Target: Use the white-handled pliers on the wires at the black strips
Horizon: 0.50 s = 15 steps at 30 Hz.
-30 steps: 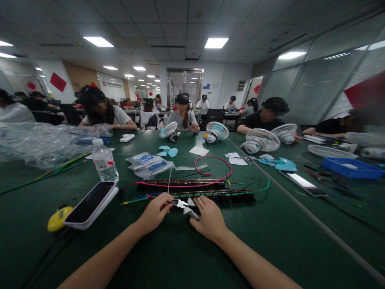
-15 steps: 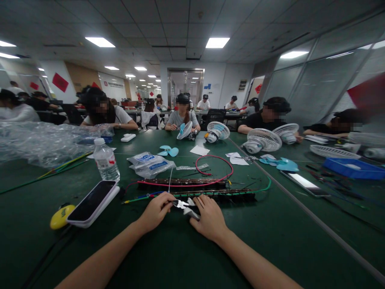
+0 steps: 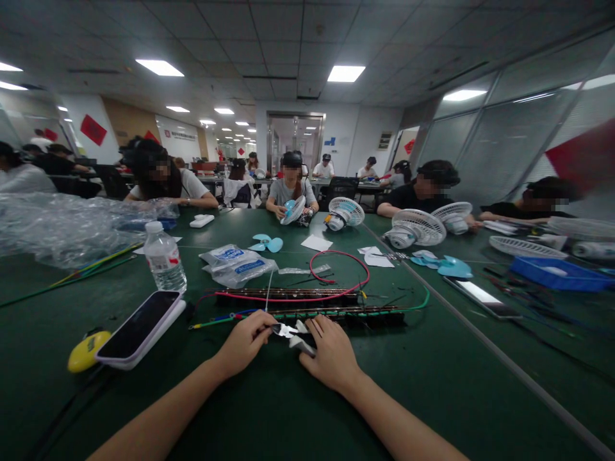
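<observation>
My right hand (image 3: 334,352) is closed over the pale grips of a pair of cutting pliers (image 3: 287,330), whose metal jaws point left. Right at those jaws, my left hand (image 3: 244,344) has its thumb and fingers pinched together; what they hold is too small to make out. A thin white cable tie (image 3: 269,288) sticks up just behind the left fingers. Beyond both hands lie two long dark strips with copper-coloured bars (image 3: 346,312). A green wire (image 3: 425,298) runs along the nearer strip, and a red wire (image 3: 368,272) loops over the farther one.
On the left are a water bottle (image 3: 164,259), a phone (image 3: 139,330), a yellow tape measure (image 3: 88,351) and bubble wrap (image 3: 81,227). Plastic bags (image 3: 237,266) lie behind the strips. Fans (image 3: 416,227), a phone (image 3: 480,297) and a blue tray (image 3: 560,274) are rightward. Co-workers sit around.
The view has shifted slightly, so the table things sit a little farther left. Both hands keep nearly the same pose at the pliers.
</observation>
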### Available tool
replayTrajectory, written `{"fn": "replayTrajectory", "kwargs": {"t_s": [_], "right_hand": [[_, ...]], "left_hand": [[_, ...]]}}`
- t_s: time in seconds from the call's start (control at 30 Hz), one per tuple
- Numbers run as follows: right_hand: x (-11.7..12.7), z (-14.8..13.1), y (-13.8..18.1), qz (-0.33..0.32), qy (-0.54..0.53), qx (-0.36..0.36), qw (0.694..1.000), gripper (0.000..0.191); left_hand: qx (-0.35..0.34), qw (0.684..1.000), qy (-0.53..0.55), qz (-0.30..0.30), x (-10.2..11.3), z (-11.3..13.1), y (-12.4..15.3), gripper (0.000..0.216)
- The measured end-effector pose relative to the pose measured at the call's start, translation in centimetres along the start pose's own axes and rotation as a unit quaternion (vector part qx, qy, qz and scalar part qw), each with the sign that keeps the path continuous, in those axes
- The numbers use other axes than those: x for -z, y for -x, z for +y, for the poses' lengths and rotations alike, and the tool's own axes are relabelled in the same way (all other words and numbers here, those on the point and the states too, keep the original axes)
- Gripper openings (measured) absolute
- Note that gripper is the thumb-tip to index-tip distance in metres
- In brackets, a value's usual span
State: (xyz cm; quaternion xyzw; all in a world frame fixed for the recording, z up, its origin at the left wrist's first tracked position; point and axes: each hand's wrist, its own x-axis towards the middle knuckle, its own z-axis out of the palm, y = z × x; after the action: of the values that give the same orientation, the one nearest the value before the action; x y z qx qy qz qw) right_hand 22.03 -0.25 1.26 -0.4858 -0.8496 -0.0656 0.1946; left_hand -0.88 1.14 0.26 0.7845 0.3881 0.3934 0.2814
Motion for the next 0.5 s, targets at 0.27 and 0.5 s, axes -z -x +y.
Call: {"fn": "replayTrajectory", "kwargs": {"t_s": [0.27, 0.5], "right_hand": [[-0.19, 0.2, 0.0, -0.008, -0.007, 0.006, 1.0, 0.043], [-0.12, 0.13, 0.02, -0.006, 0.004, 0.006, 1.0, 0.045]], "left_hand": [[0.004, 1.0, 0.002, -0.003, 0.06, 0.22, 0.1, 0.02], [-0.001, 1.0, 0.002, -0.004, 0.06, 0.07, 0.11, 0.022]]}}
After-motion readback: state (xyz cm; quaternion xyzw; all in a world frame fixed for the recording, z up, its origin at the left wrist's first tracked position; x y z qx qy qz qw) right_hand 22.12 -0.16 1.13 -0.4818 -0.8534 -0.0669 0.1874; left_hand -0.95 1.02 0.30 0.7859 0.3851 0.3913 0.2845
